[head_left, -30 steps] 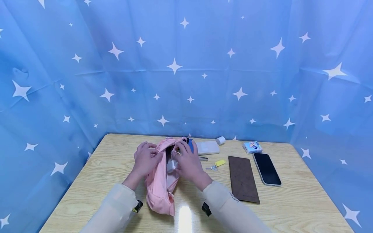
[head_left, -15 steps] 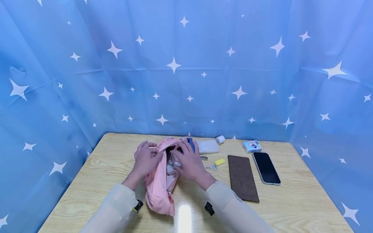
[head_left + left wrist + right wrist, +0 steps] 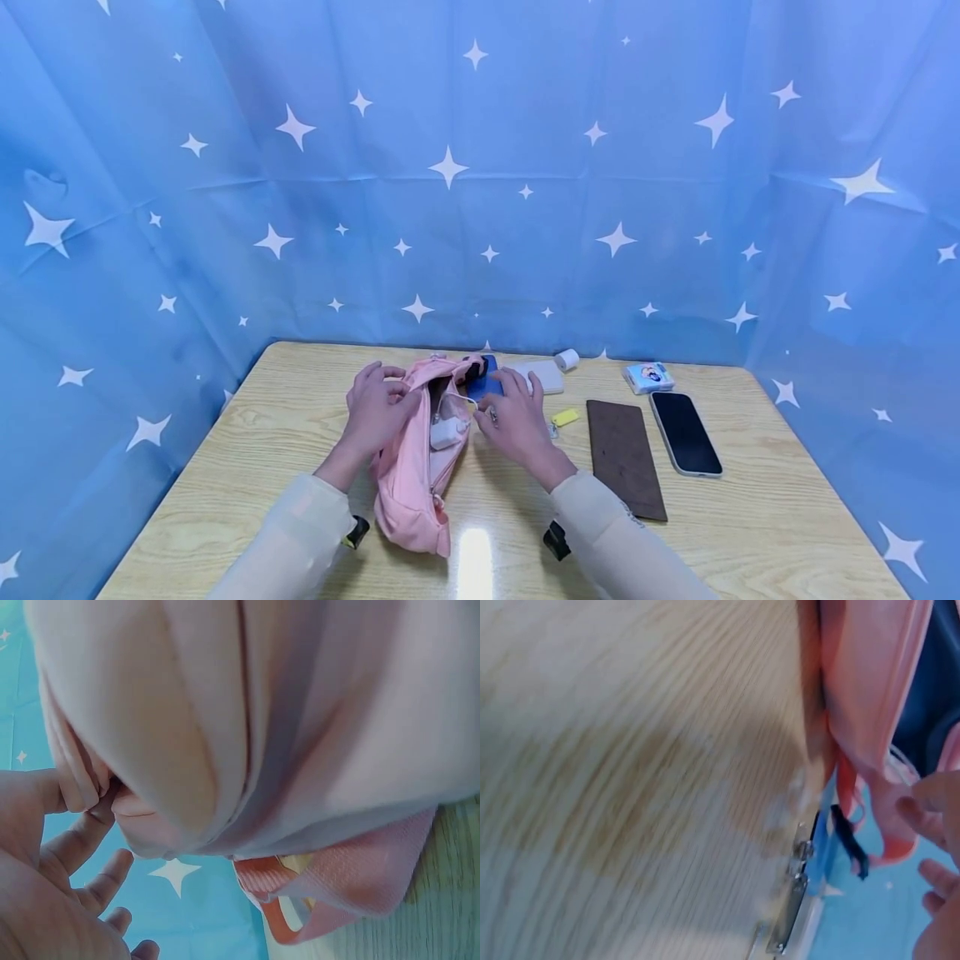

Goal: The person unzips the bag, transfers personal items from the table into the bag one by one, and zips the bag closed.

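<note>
A pink fabric bag (image 3: 408,492) with its zipped top undone sits left of the table's middle. My left hand (image 3: 377,417) pinches the bag's left rim; in the left wrist view, its thumb and index finger grip the pink cloth (image 3: 86,780). Inside the opening lies a white block-shaped item (image 3: 447,432), like a charger. A thin white cable (image 3: 463,398) runs from the bag over its right rim to the fingertips of my right hand (image 3: 517,421), which pinches it. In the right wrist view that cable (image 3: 904,763) crosses the rim beside the thumb. The cable's end is hidden.
Right of the bag are a blue flat object (image 3: 483,379), a white case (image 3: 546,375), a white roll (image 3: 567,360), a nail clipper (image 3: 787,911) and a key's yellow tag (image 3: 566,417). Farther right lie a tissue pack (image 3: 649,377), brown wallet (image 3: 625,458) and phone (image 3: 686,435).
My right hand has come out of the bag's opening and moved right, drawing the white cable over the rim. The white item in the bag shows more fully. My left hand stays put.
</note>
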`<action>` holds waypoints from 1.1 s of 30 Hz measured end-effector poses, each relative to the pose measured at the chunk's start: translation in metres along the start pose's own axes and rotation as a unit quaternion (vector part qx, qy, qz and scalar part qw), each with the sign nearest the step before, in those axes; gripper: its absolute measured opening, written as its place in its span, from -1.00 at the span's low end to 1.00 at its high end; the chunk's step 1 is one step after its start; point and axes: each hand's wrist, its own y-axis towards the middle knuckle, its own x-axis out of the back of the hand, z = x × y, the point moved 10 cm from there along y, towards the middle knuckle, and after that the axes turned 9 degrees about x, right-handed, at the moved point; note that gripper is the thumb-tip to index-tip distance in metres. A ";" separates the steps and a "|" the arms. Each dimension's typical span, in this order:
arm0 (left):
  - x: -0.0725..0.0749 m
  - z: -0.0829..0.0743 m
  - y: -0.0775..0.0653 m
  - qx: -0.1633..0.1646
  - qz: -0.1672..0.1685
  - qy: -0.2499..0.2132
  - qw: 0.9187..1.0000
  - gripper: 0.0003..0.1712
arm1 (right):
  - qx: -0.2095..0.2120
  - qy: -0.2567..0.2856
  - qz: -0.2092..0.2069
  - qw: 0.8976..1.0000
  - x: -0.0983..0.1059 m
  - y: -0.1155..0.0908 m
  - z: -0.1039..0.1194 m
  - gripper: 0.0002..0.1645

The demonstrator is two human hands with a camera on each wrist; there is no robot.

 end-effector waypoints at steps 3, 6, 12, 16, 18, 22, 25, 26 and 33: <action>-0.002 -0.004 -0.001 -0.003 -0.002 -0.011 1.000 -0.73 | 0.013 0.021 -0.029 0.999 0.003 0.003 0.007 -0.83; -0.002 -0.012 -0.003 -0.008 -0.006 -0.018 1.000 -0.73 | 0.023 0.037 -0.068 0.997 0.012 0.009 0.016 -0.85; 0.003 -0.036 -0.007 -0.017 -0.036 -0.038 0.998 -0.71 | 0.043 0.032 -0.167 0.985 0.043 0.022 0.033 -0.91; -0.001 -0.039 -0.006 0.010 -0.040 -0.064 0.997 -0.69 | 0.021 -0.003 -0.163 0.986 0.045 0.028 0.032 -0.93; -0.005 -0.034 -0.004 0.035 -0.038 -0.072 0.996 -0.68 | 0.004 -0.024 -0.133 0.991 0.037 0.030 0.029 -0.94; -0.013 -0.019 -0.001 0.074 -0.044 -0.068 0.994 -0.67 | -0.013 -0.058 -0.077 0.995 0.018 0.031 0.024 -0.94; -0.013 -0.014 0.000 0.074 -0.055 -0.061 0.994 -0.67 | -0.021 -0.074 -0.068 0.995 0.011 0.030 0.021 -0.93; -0.012 -0.014 -0.001 0.069 -0.059 -0.055 0.994 -0.67 | -0.025 -0.078 -0.068 0.994 0.011 0.031 0.020 -0.92; -0.008 -0.011 -0.003 0.038 -0.073 -0.002 0.997 -0.67 | -0.034 -0.087 -0.057 0.994 0.009 0.033 0.018 -0.87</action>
